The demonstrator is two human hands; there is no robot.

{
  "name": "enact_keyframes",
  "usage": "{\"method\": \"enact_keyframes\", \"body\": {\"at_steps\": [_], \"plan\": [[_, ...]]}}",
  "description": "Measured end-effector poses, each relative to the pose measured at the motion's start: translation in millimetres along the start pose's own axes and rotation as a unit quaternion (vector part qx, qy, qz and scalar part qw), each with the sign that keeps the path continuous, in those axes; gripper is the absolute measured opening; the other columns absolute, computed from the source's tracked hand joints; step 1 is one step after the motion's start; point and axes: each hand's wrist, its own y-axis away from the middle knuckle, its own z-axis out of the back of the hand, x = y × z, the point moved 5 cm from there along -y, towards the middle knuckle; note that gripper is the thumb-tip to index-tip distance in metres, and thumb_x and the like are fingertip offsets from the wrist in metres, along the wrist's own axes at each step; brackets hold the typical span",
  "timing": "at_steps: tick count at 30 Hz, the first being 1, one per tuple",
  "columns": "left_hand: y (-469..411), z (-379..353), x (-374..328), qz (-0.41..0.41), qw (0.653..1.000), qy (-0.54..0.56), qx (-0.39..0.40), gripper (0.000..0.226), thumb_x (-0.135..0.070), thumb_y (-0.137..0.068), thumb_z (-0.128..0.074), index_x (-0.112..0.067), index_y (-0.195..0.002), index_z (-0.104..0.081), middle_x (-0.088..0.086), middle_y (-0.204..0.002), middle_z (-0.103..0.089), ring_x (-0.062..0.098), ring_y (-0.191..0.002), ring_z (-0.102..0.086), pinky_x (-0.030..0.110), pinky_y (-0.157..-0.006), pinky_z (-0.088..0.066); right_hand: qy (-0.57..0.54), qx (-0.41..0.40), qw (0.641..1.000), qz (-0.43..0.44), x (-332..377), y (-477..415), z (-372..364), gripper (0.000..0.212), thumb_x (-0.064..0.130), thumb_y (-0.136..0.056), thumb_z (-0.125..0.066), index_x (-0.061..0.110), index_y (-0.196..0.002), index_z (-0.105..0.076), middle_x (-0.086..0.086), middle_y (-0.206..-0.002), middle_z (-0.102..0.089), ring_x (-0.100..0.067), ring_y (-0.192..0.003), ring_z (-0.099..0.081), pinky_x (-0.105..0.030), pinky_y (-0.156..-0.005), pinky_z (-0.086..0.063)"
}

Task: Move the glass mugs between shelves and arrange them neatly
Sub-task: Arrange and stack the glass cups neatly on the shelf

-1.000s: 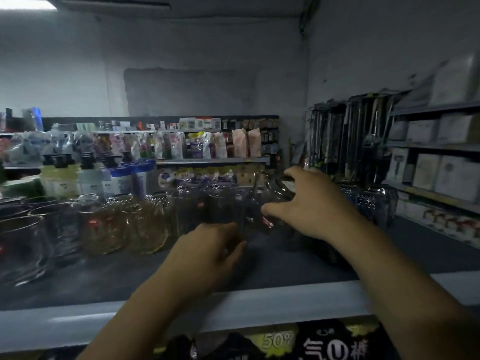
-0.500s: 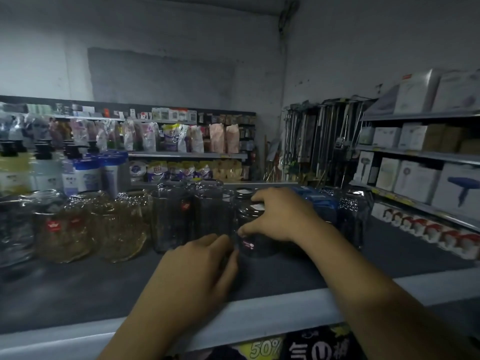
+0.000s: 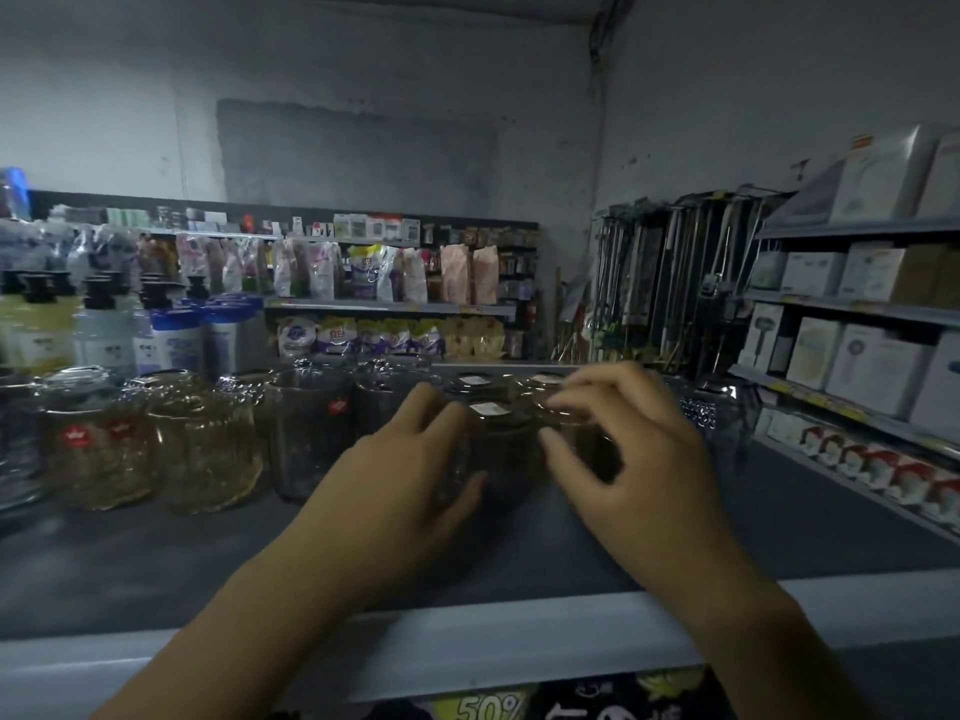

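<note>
Several upside-down glass mugs stand in a row on a dark shelf [image 3: 156,563]. My left hand [image 3: 405,475] cups the left side of a dark glass mug [image 3: 501,444] at the middle, thumb in front of it. My right hand [image 3: 628,449] is blurred; its fingers curl over the top of the neighbouring mug [image 3: 569,431] with the thumb against its side. More mugs with white stickers on their bases [image 3: 470,384] stand just behind. Ribbed amber glasses [image 3: 202,449] and a tall clear glass [image 3: 311,433] stand to the left.
Patterned clear glassware [image 3: 722,423] stands right of my hands. The shelf's pale front edge [image 3: 467,641] runs under my forearms. Bottles [image 3: 104,335] stand behind the glasses at left. Boxed goods [image 3: 872,366] fill the right-hand shelves.
My left hand has moved forward and up from the shelf front onto the middle mug's side. My right hand has shifted right, onto the neighbouring mug. The camera has come closer.
</note>
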Motion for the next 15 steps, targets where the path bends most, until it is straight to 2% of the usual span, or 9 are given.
{"method": "enact_keyframes", "body": {"at_steps": [2,4,6,9,12,15], "plan": [[-17.7,-9.8,-1.7,0.014,0.998,-0.029,0.045,0.046,-0.054,-0.093,-0.053,-0.028,-0.129,-0.043,-0.005,-0.128,-0.036,0.023,-0.090,-0.066,0.046,-0.078,-0.058,0.012,-0.076,0.997,-0.005,-15.7,13.6,20.3,0.010,0.012,-0.088,-0.072,0.011,-0.098,-0.071,0.001,-0.110,-0.059,-0.014,-0.106,-0.054,-0.020,-0.091,-0.045],[-31.3,-18.0,-1.6,0.030,0.995,-0.050,0.080,0.048,-0.047,-0.095,-0.058,-0.024,-0.133,-0.043,0.000,-0.132,-0.037,0.027,-0.096,-0.065,0.047,-0.084,-0.057,0.033,-0.100,0.992,-0.063,-41.3,25.6,32.0,0.013,0.017,-0.087,-0.073,0.014,-0.100,-0.069,0.003,-0.113,-0.056,-0.012,-0.110,-0.047,-0.013,-0.094,-0.036],[-38.1,-21.0,-0.8,0.035,0.995,-0.042,0.079,0.043,-0.038,-0.094,-0.060,-0.020,-0.131,-0.047,0.002,-0.129,-0.041,0.030,-0.099,-0.063,0.049,-0.084,-0.055,-0.001,-0.086,0.986,-0.141,-66.9,34.9,34.3,0.020,0.028,-0.089,-0.071,0.020,-0.107,-0.066,0.006,-0.117,-0.053,-0.012,-0.114,-0.046,-0.019,-0.096,-0.035],[-38.2,-22.0,0.0,0.039,0.998,-0.001,0.045,0.035,-0.030,-0.091,-0.063,-0.018,-0.123,-0.051,0.003,-0.121,-0.045,0.033,-0.097,-0.062,0.052,-0.081,-0.055,-0.140,-0.038,0.953,-0.265,-88.8,43.8,25.4,0.037,0.051,-0.087,-0.062,0.035,-0.120,-0.058,0.013,-0.119,-0.056,-0.006,-0.109,-0.057,-0.024,-0.087,-0.047],[-35.9,-25.9,0.1,0.047,0.999,0.010,0.019,0.036,-0.032,-0.092,-0.058,-0.017,-0.124,-0.053,0.002,-0.124,-0.046,0.034,-0.100,-0.062,0.052,-0.083,-0.055,-0.192,-0.001,0.935,-0.299,-91.0,42.9,18.8,0.043,0.054,-0.087,-0.060,0.040,-0.127,-0.053,0.022,-0.115,-0.060,0.005,-0.101,-0.059,-0.017,-0.075,-0.046],[-34.2,-30.9,0.7,0.066,0.998,0.017,0.003,0.038,-0.029,-0.095,-0.061,-0.017,-0.130,-0.053,0.001,-0.131,-0.045,0.030,-0.102,-0.062,0.049,-0.087,-0.054,-0.238,0.003,0.920,-0.312,-95.1,43.6,19.3,0.045,0.056,-0.083,-0.059,0.036,-0.123,-0.056,0.019,-0.112,-0.063,0.007,-0.094,-0.062,-0.013,-0.069,-0.049]]}}
